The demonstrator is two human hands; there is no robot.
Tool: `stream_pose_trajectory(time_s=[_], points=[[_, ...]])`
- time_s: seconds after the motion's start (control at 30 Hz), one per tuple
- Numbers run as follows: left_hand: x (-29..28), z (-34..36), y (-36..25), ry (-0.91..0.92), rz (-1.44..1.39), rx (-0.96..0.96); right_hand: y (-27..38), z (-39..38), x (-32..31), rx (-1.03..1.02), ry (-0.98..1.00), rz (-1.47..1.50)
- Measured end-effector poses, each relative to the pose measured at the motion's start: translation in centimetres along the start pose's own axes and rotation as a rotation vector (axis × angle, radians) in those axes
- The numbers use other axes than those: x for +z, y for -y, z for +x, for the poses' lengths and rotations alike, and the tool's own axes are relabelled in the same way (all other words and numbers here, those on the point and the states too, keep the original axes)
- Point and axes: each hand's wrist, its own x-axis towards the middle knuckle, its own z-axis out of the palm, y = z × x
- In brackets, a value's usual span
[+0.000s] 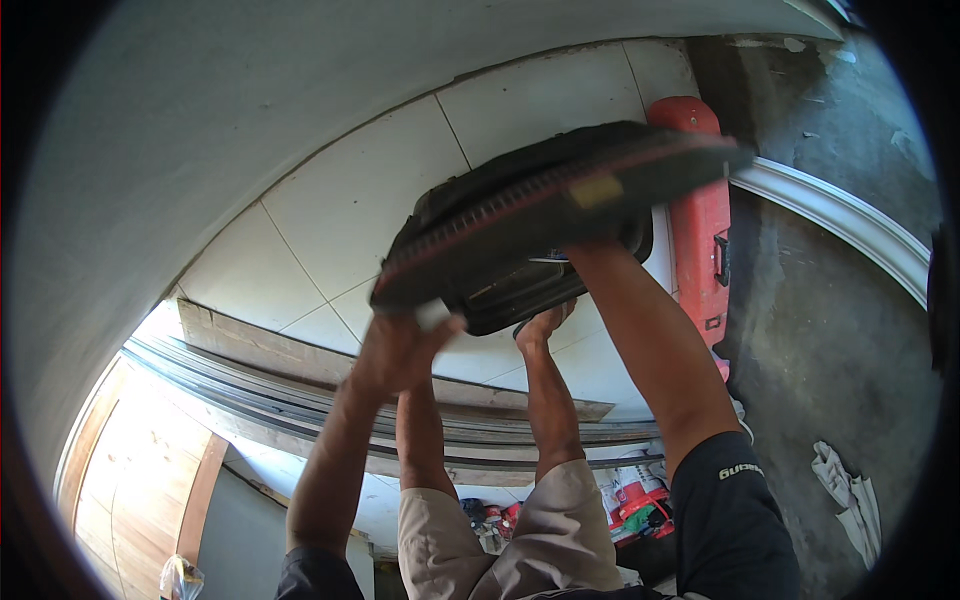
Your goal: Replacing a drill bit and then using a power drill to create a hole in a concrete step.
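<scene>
A dark, flat bag or case (480, 235) with red trim, a toothed line like a zipper and a yellowish patch is held up tilted, its right end higher. Motion blurs it. At its lower left corner, my left hand (395, 350) is closed on the edge, thumb to the right. A small white patch shows beside that thumb. My right forearm reaches to the underside near the middle, and the right hand is hidden behind the case. Below it, partly covered, a black tray-like case part (505, 297) with a rounded rim shows just above my foot.
A long red hard case (697, 230) lies to the right. Long metal profiles (840, 205) stretch along the right side, and dark strips with a wooden board (260, 345) cross near my legs. Red items (637, 495) lie near my knees; a whitish cloth (848, 500) is at lower right.
</scene>
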Motion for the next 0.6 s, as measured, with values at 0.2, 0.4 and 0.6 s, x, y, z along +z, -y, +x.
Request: stream_pose_trajectory(time_s=[0.2,0.4,0.6], points=[[-1.2,4.8,0.2,-0.573,0.127,0.066,12.3,-8.5,-2.5,-0.131,0.006,-0.48],[13.0,2.7,13.3,-0.084,0.015,-0.263,-12.0,-15.7,-8.3,0.468,-0.083,-0.483],[19.5,6.2,24.8,-0.101,0.831,-0.056,-20.1,-1.5,-9.9,0.436,-0.104,-0.32]])
